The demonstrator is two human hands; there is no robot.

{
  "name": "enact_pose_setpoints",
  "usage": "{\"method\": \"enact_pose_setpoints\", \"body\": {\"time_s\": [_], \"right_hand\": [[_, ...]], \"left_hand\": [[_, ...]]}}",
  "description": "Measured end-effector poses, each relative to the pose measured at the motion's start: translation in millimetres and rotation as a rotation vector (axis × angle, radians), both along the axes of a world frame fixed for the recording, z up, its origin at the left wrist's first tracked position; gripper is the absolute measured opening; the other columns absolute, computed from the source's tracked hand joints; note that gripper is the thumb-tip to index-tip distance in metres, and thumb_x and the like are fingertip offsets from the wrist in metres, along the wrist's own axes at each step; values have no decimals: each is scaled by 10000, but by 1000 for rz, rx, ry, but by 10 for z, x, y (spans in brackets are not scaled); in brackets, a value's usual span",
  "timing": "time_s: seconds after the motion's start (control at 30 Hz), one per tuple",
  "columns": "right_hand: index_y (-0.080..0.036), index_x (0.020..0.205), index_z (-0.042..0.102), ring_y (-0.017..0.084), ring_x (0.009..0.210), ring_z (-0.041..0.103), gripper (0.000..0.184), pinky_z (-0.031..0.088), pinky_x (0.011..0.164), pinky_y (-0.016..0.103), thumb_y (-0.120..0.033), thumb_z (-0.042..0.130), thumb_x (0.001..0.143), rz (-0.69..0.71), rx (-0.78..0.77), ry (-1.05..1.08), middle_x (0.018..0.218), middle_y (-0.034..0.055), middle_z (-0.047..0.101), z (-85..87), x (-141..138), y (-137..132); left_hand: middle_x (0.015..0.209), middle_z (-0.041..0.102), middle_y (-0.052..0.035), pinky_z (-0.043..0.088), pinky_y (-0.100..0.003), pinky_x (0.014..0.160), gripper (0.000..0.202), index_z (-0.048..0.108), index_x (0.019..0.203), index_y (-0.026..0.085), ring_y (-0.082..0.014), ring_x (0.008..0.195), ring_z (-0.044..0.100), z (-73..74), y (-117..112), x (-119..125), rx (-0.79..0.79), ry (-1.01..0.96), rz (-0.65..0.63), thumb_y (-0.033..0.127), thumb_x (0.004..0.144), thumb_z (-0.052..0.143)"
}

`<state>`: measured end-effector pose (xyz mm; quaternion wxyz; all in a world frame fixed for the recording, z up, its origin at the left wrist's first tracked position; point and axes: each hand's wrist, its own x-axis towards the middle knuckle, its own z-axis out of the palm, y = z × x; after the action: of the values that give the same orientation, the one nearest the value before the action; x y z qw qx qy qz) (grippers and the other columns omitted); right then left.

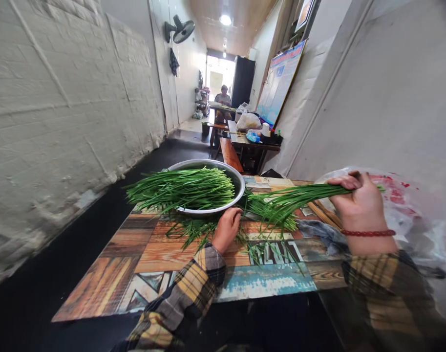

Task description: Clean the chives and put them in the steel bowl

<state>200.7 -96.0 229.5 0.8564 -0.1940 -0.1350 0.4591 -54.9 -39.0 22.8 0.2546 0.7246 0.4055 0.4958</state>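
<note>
a: right hand first, what do we have?
b: we see the right hand (pixel 354 195) raised over the table's right side, clamped on a bunch of long green stalks (pixel 303 196). stalks run left out of the fist and droop toward the tabletop (pixel 116 254); a short bit pokes out the other side. red bracelet (pixel 369 233) on that wrist.
a: left?
b: we put the left hand (pixel 227 230) low at the near right rim of the metal bowl (pixel 239 185). fingers curled; we can't tell if they're gripping the rim or just beside it.
a: bowl contents?
b: we see a heap of green stalks (pixel 193 188), pale ends right, green ends hanging over the left rim.
a: rest of the table, quick.
b: we've got loose green bits (pixel 195 232) in front of the bowl, a gray cloth (pixel 323 235) below the held bunch, and a clear plastic bag (pixel 422 220) with red print behind the right wrist.
a: background?
b: we note a person (pixel 223 96) at a farther table (pixel 241 139), and a wall fan (pixel 183 31) upper left.
</note>
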Motion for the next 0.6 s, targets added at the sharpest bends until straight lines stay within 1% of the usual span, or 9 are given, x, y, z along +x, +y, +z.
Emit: {"method": "enact_pose_setpoints", "body": {"time_s": [0.07,0.13,0.27,0.33,0.43,0.53,0.6], "right_hand": [[-187,610,385,29,340,252,358,342,443,188,-206,356,966,7,-3,17,444,-122,199,-4,-23,-6],[-183,614,389,26,336,252,350,349,451,189,-187,355,962,11,-2,15,442,-124,194,-15,-48,-10],[-178,640,422,26,338,268,343,358,463,195,-186,318,966,28,-16,0,444,-126,192,-58,-126,-23],[-174,640,420,23,340,269,340,358,471,197,-183,316,964,35,-30,3,446,-127,190,-85,-176,-33],[-166,643,416,17,348,273,333,361,487,197,-178,317,961,54,-32,6,449,-131,178,-119,-247,-51],[-165,662,420,19,360,276,321,364,494,198,-185,321,967,77,-19,9,459,-131,180,-143,-299,-63],[-170,674,421,25,366,275,333,370,491,201,-221,313,985,85,-15,7,466,-130,173,-157,-321,-64]], "left_hand": [[897,662,-71,468,-306,812,222,657,913,156,-176,863,601,122,-108,11,-20,-47,-21,240,904,452],[845,653,-56,465,-283,742,234,668,885,159,-164,792,588,282,-242,30,-56,-100,-60,279,901,467],[843,656,-59,457,-265,708,235,684,880,153,-165,792,582,623,-469,101,-106,-198,-159,302,883,503],[850,659,-59,458,-260,708,223,685,897,148,-167,805,581,746,-529,154,-140,-240,-197,293,872,518],[859,659,-57,453,-251,703,218,680,921,141,-165,810,573,846,-568,242,-189,-281,-217,297,855,543],[856,648,-51,437,-241,689,226,671,920,136,-156,794,557,881,-580,318,-200,-310,-210,318,841,562],[832,633,-40,422,-235,675,217,665,893,139,-148,774,542,893,-580,354,-190,-322,-198,323,828,571]]}}
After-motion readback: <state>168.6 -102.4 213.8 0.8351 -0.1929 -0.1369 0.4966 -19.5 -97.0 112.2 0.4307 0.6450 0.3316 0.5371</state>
